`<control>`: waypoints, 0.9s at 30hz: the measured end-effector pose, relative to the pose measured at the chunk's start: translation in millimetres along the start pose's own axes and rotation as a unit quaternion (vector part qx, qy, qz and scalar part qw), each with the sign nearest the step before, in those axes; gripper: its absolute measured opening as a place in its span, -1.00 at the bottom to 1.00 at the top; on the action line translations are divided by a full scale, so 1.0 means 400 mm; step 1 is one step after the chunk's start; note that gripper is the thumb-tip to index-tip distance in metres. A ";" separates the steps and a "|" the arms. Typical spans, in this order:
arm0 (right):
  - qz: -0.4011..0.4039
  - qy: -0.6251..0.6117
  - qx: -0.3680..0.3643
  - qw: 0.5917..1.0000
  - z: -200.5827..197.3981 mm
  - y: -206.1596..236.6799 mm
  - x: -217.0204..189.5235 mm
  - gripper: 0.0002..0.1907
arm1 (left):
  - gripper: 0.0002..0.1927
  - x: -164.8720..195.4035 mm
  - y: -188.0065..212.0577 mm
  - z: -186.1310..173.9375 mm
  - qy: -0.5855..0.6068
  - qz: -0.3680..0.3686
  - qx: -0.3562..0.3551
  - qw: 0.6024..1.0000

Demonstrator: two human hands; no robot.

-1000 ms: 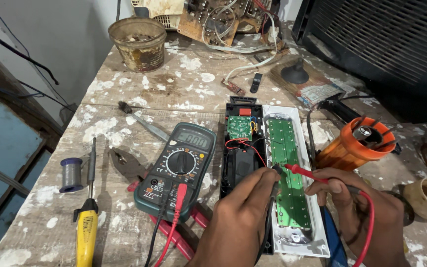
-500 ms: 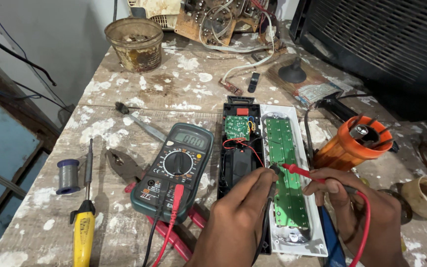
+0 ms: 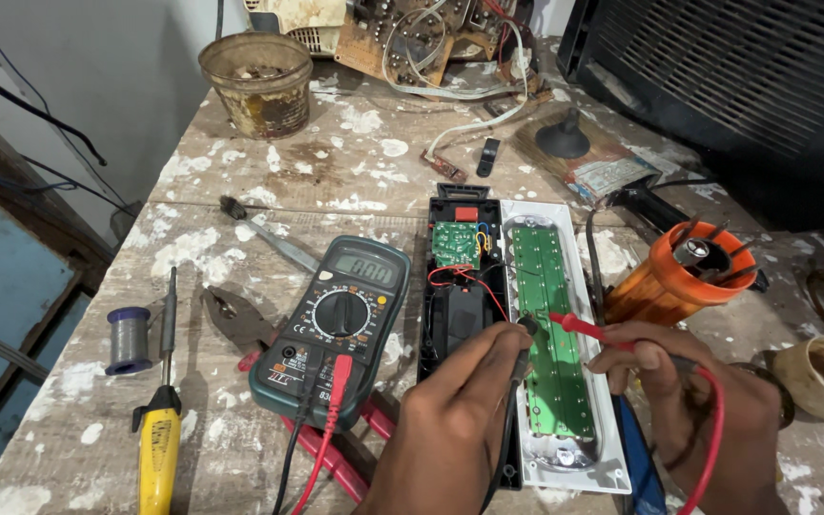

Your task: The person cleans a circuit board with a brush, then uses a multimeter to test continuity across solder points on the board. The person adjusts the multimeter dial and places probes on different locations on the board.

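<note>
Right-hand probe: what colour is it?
Red probe, with a red lead, held in the right hand; head view.

Two bare hands enter from the bottom edge of the view. Left hand (image 3: 460, 420): no glove, no ring, no watch or band visible; wrist and lower forearm run out of frame uncovered, no sleeve in sight. Knuckles and fingers (image 3: 498, 345) show plainly, nails short as far as can be told. Right hand (image 3: 693, 405): likewise bare, no glove or ring seen; the wrist shows no cuff or sleeve before it leaves the frame. Rest of the body is out of view: no clothing visible anywhere on the person.
</note>
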State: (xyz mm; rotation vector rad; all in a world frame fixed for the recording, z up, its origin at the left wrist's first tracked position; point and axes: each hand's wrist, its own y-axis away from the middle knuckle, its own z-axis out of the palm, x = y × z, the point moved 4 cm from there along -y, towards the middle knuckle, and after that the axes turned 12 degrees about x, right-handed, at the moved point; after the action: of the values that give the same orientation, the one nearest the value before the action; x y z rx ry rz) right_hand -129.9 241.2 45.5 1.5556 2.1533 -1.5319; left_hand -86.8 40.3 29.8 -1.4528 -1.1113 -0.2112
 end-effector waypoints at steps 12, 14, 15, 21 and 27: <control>-0.017 0.044 0.002 0.999 -0.004 -0.007 -0.014 -0.58 | -0.55 0.007 -0.005 -0.008 0.023 0.006 -0.004 1.000; -0.018 0.043 0.004 0.999 -0.004 -0.007 -0.017 -0.58 | -0.55 0.006 -0.004 -0.007 0.018 0.010 -0.004 1.000; -0.018 0.039 0.006 0.999 -0.006 -0.007 -0.017 -0.58 | -0.55 0.007 -0.003 -0.006 0.016 0.012 -0.004 1.000; -0.009 0.032 0.009 0.999 -0.008 -0.005 -0.012 -0.58 | -0.54 0.004 0.001 -0.004 0.010 0.008 -0.010 1.000; -0.015 0.043 0.011 0.999 -0.009 -0.006 -0.010 -0.59 | -0.53 0.005 -0.001 -0.003 0.005 0.013 -0.017 1.000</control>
State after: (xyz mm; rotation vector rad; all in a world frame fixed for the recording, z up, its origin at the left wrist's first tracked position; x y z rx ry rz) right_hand -128.2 240.9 51.2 1.6326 2.2220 -1.5297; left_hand -85.4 40.4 31.7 -1.4943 -1.0847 -0.2183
